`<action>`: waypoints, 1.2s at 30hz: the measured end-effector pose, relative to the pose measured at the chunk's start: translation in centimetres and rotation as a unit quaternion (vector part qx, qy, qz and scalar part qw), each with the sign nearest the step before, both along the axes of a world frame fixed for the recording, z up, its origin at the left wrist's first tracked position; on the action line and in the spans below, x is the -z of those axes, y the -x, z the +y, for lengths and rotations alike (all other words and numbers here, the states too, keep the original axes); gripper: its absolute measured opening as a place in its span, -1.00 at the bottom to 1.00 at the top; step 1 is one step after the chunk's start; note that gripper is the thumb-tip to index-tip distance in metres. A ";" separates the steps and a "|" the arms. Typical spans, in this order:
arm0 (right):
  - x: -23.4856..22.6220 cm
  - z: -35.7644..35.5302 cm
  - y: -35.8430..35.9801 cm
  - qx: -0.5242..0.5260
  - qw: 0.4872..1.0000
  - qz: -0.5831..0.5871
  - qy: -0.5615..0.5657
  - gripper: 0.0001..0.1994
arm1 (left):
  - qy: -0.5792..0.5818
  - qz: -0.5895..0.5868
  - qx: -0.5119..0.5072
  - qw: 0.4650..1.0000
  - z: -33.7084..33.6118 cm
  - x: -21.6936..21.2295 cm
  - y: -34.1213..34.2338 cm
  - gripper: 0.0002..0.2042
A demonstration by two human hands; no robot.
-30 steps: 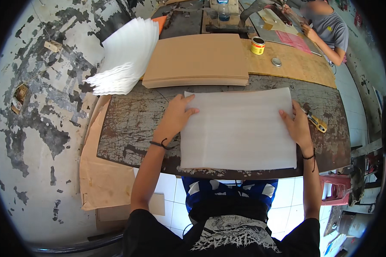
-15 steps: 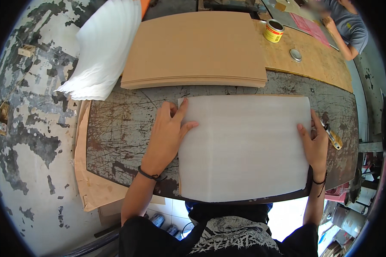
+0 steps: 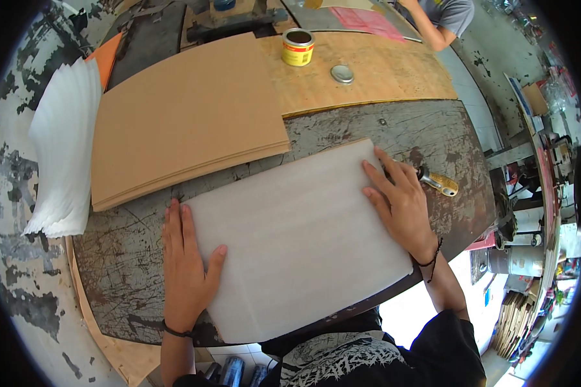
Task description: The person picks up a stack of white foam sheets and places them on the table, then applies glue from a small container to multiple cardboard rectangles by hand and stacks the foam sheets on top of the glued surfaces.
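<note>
A white, slightly see-through foam sheet [image 3: 303, 232] lies flat in front of me, with a thin brown cardboard edge showing beneath it along the far side. My left hand [image 3: 190, 267] rests along its left edge, fingers stretched out and the thumb lying on the foam. At the right edge my right hand [image 3: 401, 205] is spread, its fingertips on the sheet near the far corner. Neither hand grasps anything. Just beyond the right hand is a tool with a yellow handle [image 3: 442, 184]; its working end is partly hidden behind the fingers.
A stack of brown cardboard sheets [image 3: 193, 109] sits beyond the foam on the scratched dark table [image 3: 122, 271]. Layered white foam sheets [image 3: 64, 142] hang at the left. An open yellow can [image 3: 298, 48] and a round lid [image 3: 342, 74] stand on a plywood board [image 3: 394, 71]. Another person's arm [image 3: 429, 29] shows at the far right.
The view has turned to the right, so the scene appears shifted left and tilted. My left fingers have straightened along the edge. My right hand has come further onto the sheet.
</note>
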State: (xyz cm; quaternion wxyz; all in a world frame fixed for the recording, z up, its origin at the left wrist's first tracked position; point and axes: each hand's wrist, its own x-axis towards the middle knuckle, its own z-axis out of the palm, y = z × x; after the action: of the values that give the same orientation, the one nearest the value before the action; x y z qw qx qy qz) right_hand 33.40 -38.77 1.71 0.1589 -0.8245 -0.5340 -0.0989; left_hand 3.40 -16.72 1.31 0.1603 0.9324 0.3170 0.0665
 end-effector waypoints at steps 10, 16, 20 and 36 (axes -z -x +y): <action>0.6 -0.2 -0.4 0.007 1.000 0.015 0.004 -0.60 | -0.034 0.044 0.023 0.998 0.1 0.1 0.4 -0.20; -0.5 -0.1 2.9 -0.042 0.999 -0.029 -0.004 -0.54 | -0.033 0.028 0.010 0.999 -0.7 -1.2 0.0 0.08; -2.0 1.7 10.4 -0.209 0.976 0.046 0.045 -0.47 | -0.046 0.033 -0.002 0.998 -0.6 -0.5 1.0 0.13; 0.7 4.0 17.5 -0.467 0.870 0.055 0.151 -0.39 | -0.122 -0.048 0.034 0.991 0.3 2.7 1.0 -0.21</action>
State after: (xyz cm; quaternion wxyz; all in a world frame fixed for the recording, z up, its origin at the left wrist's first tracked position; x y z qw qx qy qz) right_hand 15.87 -34.78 1.02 0.0889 -0.4972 -0.8555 0.1139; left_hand 2.35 -16.41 -1.38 0.0625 0.9509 0.2667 0.1441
